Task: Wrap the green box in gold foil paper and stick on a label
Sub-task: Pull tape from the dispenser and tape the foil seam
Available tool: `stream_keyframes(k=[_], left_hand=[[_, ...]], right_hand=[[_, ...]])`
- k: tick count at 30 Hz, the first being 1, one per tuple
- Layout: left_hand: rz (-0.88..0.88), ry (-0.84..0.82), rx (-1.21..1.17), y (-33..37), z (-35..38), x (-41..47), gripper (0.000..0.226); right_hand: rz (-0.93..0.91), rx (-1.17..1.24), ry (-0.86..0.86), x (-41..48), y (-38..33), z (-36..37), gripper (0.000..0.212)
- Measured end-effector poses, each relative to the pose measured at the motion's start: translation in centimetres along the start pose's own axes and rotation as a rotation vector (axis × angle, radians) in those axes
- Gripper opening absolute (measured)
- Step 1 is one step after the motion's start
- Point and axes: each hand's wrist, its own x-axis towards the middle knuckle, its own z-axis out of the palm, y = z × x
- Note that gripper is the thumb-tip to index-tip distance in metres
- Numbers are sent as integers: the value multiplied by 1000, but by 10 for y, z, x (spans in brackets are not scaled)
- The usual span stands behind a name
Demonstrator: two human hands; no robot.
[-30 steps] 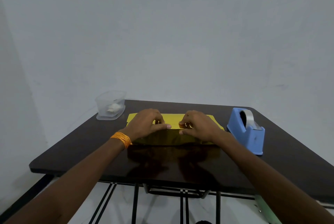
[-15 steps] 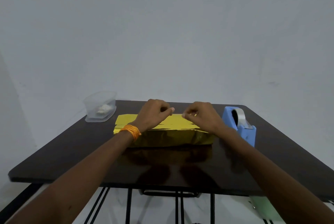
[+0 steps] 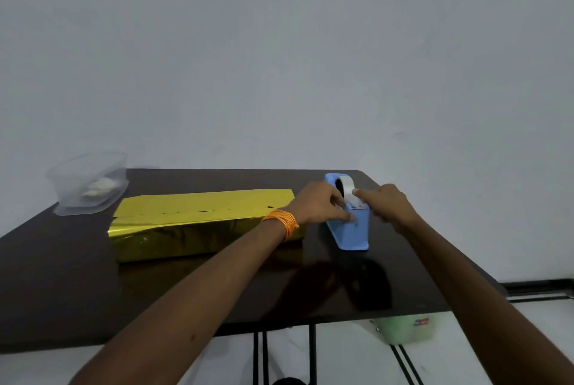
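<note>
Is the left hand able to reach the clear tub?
Probably yes: the left hand is at the tape dispenser, with only the low wrapped box between it and the tub.

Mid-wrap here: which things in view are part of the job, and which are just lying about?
In the job: foil-wrapped box; blue tape dispenser, held by the left hand; right hand at its tape.
Lying about: clear tub, contents unclear, perhaps labels; pale green thing under the table.

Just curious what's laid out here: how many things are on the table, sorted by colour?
Gold: 1, the foil-wrapped box
Blue: 1, the tape dispenser
Clear: 1, the plastic container
Total: 3
</note>
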Motion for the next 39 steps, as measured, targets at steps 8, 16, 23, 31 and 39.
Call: stream_keyframes(k=[8, 16, 23, 31, 39], left_hand=[[-36, 41, -19, -5, 18, 4, 44], [-57, 54, -15, 1, 21, -1, 46], [-49, 60, 52, 5, 20, -2, 43], [-55, 92, 46, 5, 21, -5, 40], [-45, 103, 26, 2, 23, -4, 35]], right_hand=[[169, 311, -130, -9, -1, -2, 21], [33, 236, 33, -6, -20, 4, 18], [30, 385, 49, -35, -15, -5, 17], [115, 523, 49, -57, 5, 7, 15], [82, 438, 74, -54, 19, 11, 19]])
